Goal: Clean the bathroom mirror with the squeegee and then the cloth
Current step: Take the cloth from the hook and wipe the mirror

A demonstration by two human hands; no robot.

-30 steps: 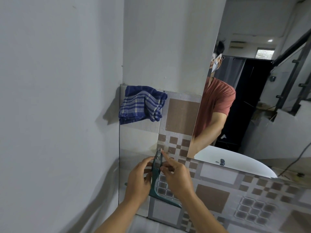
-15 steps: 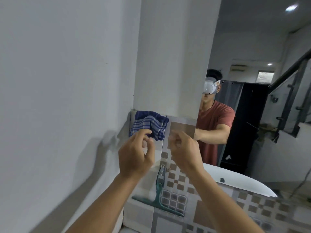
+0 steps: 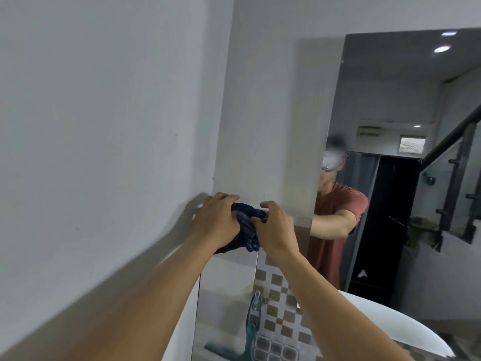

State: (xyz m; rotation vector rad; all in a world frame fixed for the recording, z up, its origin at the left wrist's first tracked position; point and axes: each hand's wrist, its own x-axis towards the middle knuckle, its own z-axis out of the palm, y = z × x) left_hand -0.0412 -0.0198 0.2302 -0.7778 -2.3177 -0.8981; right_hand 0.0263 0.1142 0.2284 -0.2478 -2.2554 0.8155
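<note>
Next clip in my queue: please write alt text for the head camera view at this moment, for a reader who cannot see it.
Both bare hands, left hand and right hand, grip a dark blue checked cloth at the top edge of a tiled partition in a white corner. Below, a teal T-shaped squeegee rests against the patterned tiles, and a large wall mirror reflects the person.

The cloth [image 3: 247, 230] sat at the top edge of the tiled wall [image 3: 276, 303], between the left hand [image 3: 216, 221] and the right hand [image 3: 273, 227], both touching it. The squeegee [image 3: 250, 334] stood well below them against the tiles. The mirror [image 3: 390, 126] lay to the right of the hands, the basin [image 3: 406, 332] beneath it. A plain wall [image 3: 91, 126] stood to the left.
</note>
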